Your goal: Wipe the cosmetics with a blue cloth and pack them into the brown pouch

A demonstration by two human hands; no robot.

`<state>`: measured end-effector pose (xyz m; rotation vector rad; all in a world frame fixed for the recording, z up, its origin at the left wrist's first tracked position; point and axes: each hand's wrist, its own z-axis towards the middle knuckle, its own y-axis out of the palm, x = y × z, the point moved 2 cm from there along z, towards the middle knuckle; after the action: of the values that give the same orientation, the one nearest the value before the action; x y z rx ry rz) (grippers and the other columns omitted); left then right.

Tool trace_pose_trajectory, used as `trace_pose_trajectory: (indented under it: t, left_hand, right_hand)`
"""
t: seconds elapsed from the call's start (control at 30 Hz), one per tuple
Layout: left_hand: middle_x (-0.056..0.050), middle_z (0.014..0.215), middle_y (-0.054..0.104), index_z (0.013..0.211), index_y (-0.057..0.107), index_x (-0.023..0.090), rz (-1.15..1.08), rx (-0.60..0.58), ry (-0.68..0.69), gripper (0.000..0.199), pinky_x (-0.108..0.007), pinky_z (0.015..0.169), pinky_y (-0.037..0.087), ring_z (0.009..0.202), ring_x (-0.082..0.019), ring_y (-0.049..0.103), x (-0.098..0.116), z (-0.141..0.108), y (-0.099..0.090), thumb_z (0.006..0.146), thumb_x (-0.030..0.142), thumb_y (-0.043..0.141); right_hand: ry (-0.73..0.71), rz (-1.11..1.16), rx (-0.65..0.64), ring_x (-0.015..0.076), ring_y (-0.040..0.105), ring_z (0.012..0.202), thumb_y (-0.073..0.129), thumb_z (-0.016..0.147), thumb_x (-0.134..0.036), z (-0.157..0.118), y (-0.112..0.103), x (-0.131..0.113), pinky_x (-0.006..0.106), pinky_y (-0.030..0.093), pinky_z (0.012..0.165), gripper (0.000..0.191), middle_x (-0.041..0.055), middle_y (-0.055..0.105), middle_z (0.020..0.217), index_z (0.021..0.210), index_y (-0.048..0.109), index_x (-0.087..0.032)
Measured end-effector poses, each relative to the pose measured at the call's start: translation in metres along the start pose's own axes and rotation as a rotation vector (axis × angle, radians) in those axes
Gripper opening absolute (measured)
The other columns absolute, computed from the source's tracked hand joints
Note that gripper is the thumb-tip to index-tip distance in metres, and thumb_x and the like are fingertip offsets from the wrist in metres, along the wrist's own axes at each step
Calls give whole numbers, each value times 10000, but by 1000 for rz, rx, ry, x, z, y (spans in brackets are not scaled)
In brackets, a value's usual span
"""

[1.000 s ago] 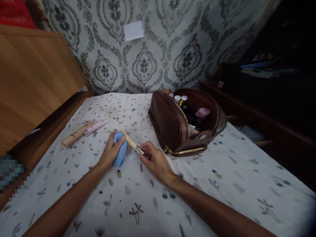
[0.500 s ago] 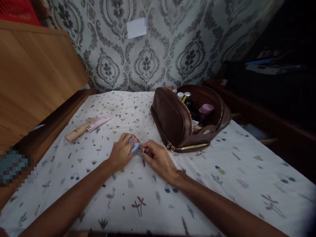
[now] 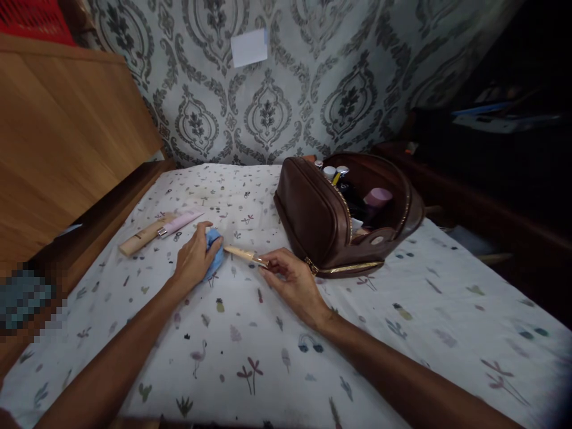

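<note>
My left hand [image 3: 193,256] is closed around a crumpled blue cloth [image 3: 213,256] above the table. In my right hand [image 3: 292,283] is a slim beige cosmetic tube [image 3: 241,254], pinched at its shiny end between thumb and fingers. The tube's narrow far end points left and lies close to the cloth; whether they touch I cannot tell. Behind my right hand stands a brown toiletry bag [image 3: 313,208], unzipped, with several bottles and a pink-capped item [image 3: 378,197] inside. Beyond my left hand a pink tube [image 3: 181,221] lies beside a beige tube [image 3: 140,238].
A patterned white cloth [image 3: 250,369] covers the table. Along the left side runs a wooden panel [image 3: 75,113], with a red basket [image 3: 36,21] above it. The patterned wall [image 3: 268,113] closes off the back and carries a white paper [image 3: 249,47]. Dark furniture stands at right.
My left hand has moved left with the blue cloth, away from my right hand. The beige tube between them now shows along its length. My right hand has shifted slightly right.
</note>
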<state>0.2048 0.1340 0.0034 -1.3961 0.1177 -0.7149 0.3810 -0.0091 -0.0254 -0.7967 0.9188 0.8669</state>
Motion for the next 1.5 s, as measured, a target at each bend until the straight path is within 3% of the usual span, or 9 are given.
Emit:
trace_pose_trajectory:
  t: [0.17, 0.27, 0.43, 0.6, 0.8, 0.93, 1.07, 1.2, 1.5]
  left_hand:
    - [-106, 1322, 545, 1329, 393, 246, 103, -172, 250, 513, -347, 731, 498, 1082, -294, 618, 12, -10, -13, 922, 547, 477]
    - [-98, 1262, 534, 1387, 380, 280, 174, -288, 364, 520, -316, 678, 498, 1006, -269, 632, 12, -13, -20, 924, 491, 490]
    - [-80, 1119, 560, 1383, 432, 258, 226, -128, 433, 407, -303, 704, 514, 813, -195, 629, 16, -17, -13, 1020, 294, 253]
    - [-85, 1128, 583, 1468, 373, 291, 307, -83, 625, 451, -268, 631, 519, 832, -198, 648, 30, -31, 11, 1020, 265, 336]
    - [-76, 1106, 574, 1387, 486, 290, 416, -193, 392, 417, -297, 642, 519, 802, -204, 640, 13, -12, 2, 1001, 223, 346]
    - [-72, 1061, 564, 1317, 548, 267, 381, -134, 335, 382, -285, 620, 505, 800, -198, 628, 7, -6, 0, 1011, 255, 318]
    - [-65, 1035, 559, 1334, 540, 296, 291, -17, 481, 410, -251, 580, 480, 808, -183, 622, 18, -19, 5, 1010, 236, 296]
    - [-62, 1048, 558, 1290, 572, 291, 276, -41, 599, 395, -241, 527, 452, 756, -170, 605, 25, -25, 4, 988, 210, 331]
    - [-77, 1043, 567, 1246, 586, 224, 370, -49, 304, 350, -304, 560, 462, 798, -222, 640, 5, -6, -5, 1007, 245, 331]
  right_hand:
    - [-19, -41, -18, 152, 620, 768, 597, 875, -233, 1, -3, -1, 281, 523, 693, 133, 41, 664, 875, 937, 710, -201]
    - [42, -30, -2, 153, 635, 759, 618, 834, -203, 0, -1, 5, 286, 539, 703, 182, 39, 685, 908, 1008, 669, -198]
    - [100, -22, -3, 156, 650, 750, 630, 815, -208, -1, 2, 11, 298, 552, 728, 188, 27, 694, 874, 1001, 647, -194]
    - [91, -11, -2, 159, 652, 747, 647, 812, -225, -1, 1, 8, 292, 546, 711, 139, 40, 702, 882, 945, 672, -190]
    - [139, -6, -22, 149, 641, 702, 650, 807, -183, -2, 1, 4, 265, 525, 639, 126, 27, 692, 866, 926, 685, -205]
    - [110, -1, -16, 145, 634, 683, 641, 809, -155, -3, 1, 3, 259, 528, 612, 135, 25, 675, 869, 922, 691, -209]
    - [-78, -85, -8, 156, 667, 807, 574, 861, -110, -5, 0, -3, 270, 558, 714, 188, 45, 686, 959, 916, 715, -224]
    - [-182, -146, -51, 175, 693, 918, 560, 877, -96, -7, 1, -4, 285, 576, 798, 221, 51, 694, 1010, 862, 732, -235]
    - [-153, -132, -21, 143, 665, 767, 571, 856, -88, -4, 0, 0, 265, 570, 709, 232, 41, 672, 967, 942, 725, -239]
